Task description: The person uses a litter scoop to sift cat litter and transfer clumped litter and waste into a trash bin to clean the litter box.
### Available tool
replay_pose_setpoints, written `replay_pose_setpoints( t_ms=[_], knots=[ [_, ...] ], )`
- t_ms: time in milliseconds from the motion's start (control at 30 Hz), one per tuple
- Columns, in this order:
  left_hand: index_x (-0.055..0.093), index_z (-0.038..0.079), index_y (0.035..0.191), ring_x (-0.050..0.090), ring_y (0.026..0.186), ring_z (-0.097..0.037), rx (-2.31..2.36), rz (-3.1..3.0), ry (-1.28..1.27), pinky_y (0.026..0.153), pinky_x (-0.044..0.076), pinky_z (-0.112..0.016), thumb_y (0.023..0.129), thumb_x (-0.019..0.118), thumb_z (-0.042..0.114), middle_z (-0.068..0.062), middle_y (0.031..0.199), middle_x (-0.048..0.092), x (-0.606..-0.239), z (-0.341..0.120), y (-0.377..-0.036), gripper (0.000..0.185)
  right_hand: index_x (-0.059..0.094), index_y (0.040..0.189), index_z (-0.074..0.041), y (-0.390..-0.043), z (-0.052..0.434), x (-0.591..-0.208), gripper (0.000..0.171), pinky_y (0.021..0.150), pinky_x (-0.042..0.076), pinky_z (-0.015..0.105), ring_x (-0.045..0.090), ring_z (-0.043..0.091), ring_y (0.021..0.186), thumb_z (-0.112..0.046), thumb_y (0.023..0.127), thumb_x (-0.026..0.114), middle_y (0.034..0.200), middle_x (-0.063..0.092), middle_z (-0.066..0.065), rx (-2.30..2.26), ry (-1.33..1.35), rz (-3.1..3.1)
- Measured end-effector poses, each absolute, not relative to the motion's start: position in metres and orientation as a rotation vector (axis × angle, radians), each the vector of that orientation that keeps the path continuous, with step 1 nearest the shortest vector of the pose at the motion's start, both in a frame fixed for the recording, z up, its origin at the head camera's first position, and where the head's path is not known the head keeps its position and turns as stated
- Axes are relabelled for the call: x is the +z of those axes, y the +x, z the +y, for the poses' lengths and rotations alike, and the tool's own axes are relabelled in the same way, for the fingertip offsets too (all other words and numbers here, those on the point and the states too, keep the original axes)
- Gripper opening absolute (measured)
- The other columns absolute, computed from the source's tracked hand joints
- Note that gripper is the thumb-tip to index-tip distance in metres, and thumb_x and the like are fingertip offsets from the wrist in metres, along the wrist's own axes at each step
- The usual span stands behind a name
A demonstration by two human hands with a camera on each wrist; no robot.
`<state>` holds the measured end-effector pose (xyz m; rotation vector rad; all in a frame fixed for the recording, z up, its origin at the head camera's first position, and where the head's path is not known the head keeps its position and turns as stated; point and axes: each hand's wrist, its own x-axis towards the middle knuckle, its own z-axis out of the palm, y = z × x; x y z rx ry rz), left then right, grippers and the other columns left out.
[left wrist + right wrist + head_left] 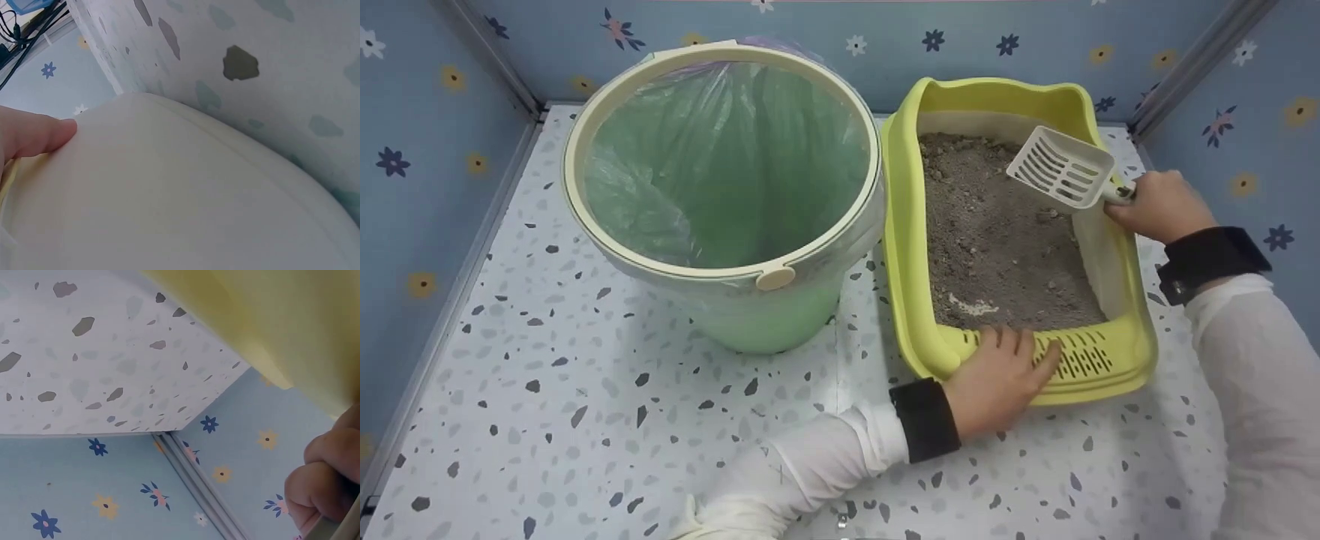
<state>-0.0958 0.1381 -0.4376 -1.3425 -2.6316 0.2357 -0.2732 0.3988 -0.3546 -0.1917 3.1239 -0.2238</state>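
Your right hand (1166, 206) is grasping the handle of the pale slotted scoop (1063, 166), with the fingers curling round it beside the right wall of the yellow litter box (904, 225). The scoop's slotted head is pointing leftward over the grey-brown litter (997, 232), toward the right rear of the box; you are giving no clear sign of how high it is sitting above the surface. Your left hand (1001, 379) is released, its fingers lying fairly straight across the perforated front ledge and resting on it rather than clenching. A small patch of paler grains (971, 306) is showing in the litter just behind that ledge. To the left of the box, a green bin (765, 319) is standing upright just beside it, its cream rim (574, 180) holding a clear bag (637, 202) that is lining the inside and folding over the outside. You are wearing a black band on each wrist and white sleeves. Box and bin are both standing on a white speckled surface (585, 427), and blue flower-patterned panels (840, 37) are enclosing it at the back and sides.
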Motion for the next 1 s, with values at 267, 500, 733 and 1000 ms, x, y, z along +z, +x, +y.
replay_pose_setpoints(
  t_ms=[267, 500, 733, 1000],
  knots=[
    [0.025, 0.012, 0.149, 0.055, 0.117, -0.027, 0.202, -2.605, -1.344, 0.097, 0.046, -0.041, 0.095, 0.038, 0.051, -0.015, 0.136, 0.051, -0.4378, 0.1396, -0.0951, 0.068, 0.037, 0.052, -0.008, -0.2777, 0.3987, -0.3555, 0.042, 0.039, 0.030, 0.035, 0.040, 0.024, 0.043, -0.030, 0.081, 0.057, 0.049, 0.039, 0.006, -0.175, -0.017, 3.105],
    [0.021, 0.011, 0.150, 0.053, 0.120, -0.028, 0.187, -2.635, -1.363, 0.099, 0.045, -0.042, 0.096, 0.039, 0.047, -0.015, 0.137, 0.050, -0.4382, 0.1375, -0.0957, 0.067, 0.038, 0.054, -0.006, -0.2782, 0.3951, -0.3581, 0.040, 0.040, 0.029, 0.035, 0.039, 0.025, 0.045, -0.028, 0.084, 0.053, 0.051, 0.037, 0.006, -0.169, -0.018, 3.100],
    [0.020, 0.011, 0.151, 0.053, 0.120, -0.028, 0.216, -2.635, -1.389, 0.097, 0.046, -0.041, 0.098, 0.036, 0.045, -0.016, 0.139, 0.048, -0.4366, 0.1358, -0.0966, 0.065, 0.037, 0.054, -0.008, -0.2786, 0.3955, -0.3563, 0.039, 0.041, 0.030, 0.034, 0.040, 0.023, 0.045, -0.027, 0.084, 0.053, 0.051, 0.038, 0.005, -0.211, -0.010, 3.048],
    [0.023, 0.011, 0.150, 0.056, 0.115, -0.028, 0.207, -2.609, -1.433, 0.095, 0.048, -0.038, 0.098, 0.038, 0.040, -0.016, 0.135, 0.051, -0.4358, 0.1315, -0.0986, 0.061, 0.036, 0.053, -0.008, -0.2768, 0.3953, -0.3530, 0.037, 0.040, 0.030, 0.034, 0.038, 0.022, 0.044, -0.026, 0.082, 0.053, 0.051, 0.037, 0.005, -0.234, -0.009, 3.040]
  ],
)
